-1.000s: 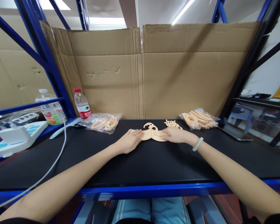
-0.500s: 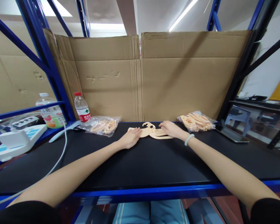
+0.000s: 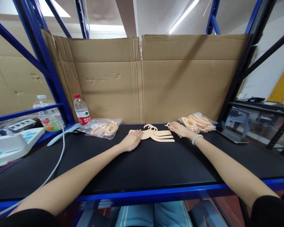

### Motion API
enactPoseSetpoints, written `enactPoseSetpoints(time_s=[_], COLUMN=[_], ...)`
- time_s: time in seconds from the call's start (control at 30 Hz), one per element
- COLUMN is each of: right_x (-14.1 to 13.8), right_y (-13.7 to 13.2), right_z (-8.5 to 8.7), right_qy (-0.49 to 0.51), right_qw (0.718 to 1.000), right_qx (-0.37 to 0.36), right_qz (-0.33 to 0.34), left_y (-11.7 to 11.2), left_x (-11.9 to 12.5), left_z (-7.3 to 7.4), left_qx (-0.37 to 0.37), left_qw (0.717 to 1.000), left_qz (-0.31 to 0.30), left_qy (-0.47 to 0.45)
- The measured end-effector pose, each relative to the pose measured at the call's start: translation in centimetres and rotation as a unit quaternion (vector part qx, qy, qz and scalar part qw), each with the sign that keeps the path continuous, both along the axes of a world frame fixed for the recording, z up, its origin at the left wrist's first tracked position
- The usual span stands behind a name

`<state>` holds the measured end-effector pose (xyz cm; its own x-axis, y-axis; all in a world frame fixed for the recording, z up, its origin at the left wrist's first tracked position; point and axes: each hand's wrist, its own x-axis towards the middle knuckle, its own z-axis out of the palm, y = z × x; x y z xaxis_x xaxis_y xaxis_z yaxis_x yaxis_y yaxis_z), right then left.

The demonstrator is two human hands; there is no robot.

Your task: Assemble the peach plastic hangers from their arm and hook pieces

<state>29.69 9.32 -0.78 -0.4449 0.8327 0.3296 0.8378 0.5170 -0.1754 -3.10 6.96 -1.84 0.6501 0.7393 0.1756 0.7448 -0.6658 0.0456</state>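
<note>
Cream flat strips (image 3: 162, 137) lie fanned out on the black tabletop, joined to a wider flat part at their left; thin curled ends rise at the back. My left hand (image 3: 132, 139) rests flat on that wider part, fingers stretched out and close together. Just right of the strip ends, my right hand (image 3: 180, 129) is bent over another cream piece (image 3: 167, 125), which shows at the fingertips and under the palm. The fingers hide most of this piece, and a pale beaded bracelet is on the wrist.
Clear bags of cream pieces lie at left (image 3: 105, 128) and right (image 3: 198, 122). A red-capped bottle (image 3: 81, 110), a light-blue handled item (image 3: 61, 135) and a power strip (image 3: 19, 146) with a white cable are on the left. Behind stands cardboard (image 3: 180, 78); a dark flat device (image 3: 234, 136) lies right.
My right hand has moved right, off the strips, and their ends now show. A separate cream piece appears at its fingers. My left hand stays in place; the view has shifted slightly.
</note>
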Motion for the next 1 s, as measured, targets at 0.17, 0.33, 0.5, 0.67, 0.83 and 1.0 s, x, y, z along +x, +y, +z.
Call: enactPoseSetpoints(time_s=[0.17, 0.33, 0.5, 0.67, 0.83, 1.0], right_x=[-3.6, -8.4, -7.9, -7.0, -7.3, -7.4], right_y=[-2.5, -4.0, -1.8, -0.2, -0.2, -0.6], right_z=[-0.2, -1.9, -2.0, -1.6, -1.7, -1.5], right_qy=[0.014, -0.052, -0.076, -0.086, -0.073, -0.038], right_qw=[1.000, 0.997, 0.996, 0.996, 0.997, 0.998], right_qx=[0.013, -0.050, -0.032, -0.006, 0.007, 0.034], right_qz=[-0.013, 0.003, 0.023, 0.039, 0.036, 0.038], left_y=[-0.3, 0.2, 2.2, 4.0, 4.3, 4.0], left_x=[0.1, 0.0, 0.0, -0.1, -0.4, -0.5], left_z=[0.1, -0.2, -0.5, -0.4, -0.5, -0.5], left_qx=[0.002, 0.004, 0.004, 0.010, 0.026, 0.038], left_qw=[1.000, 1.000, 1.000, 1.000, 0.999, 0.998], left_qz=[0.008, 0.012, 0.011, -0.002, -0.021, -0.028], left_qy=[0.002, -0.007, -0.009, -0.013, -0.020, -0.031])
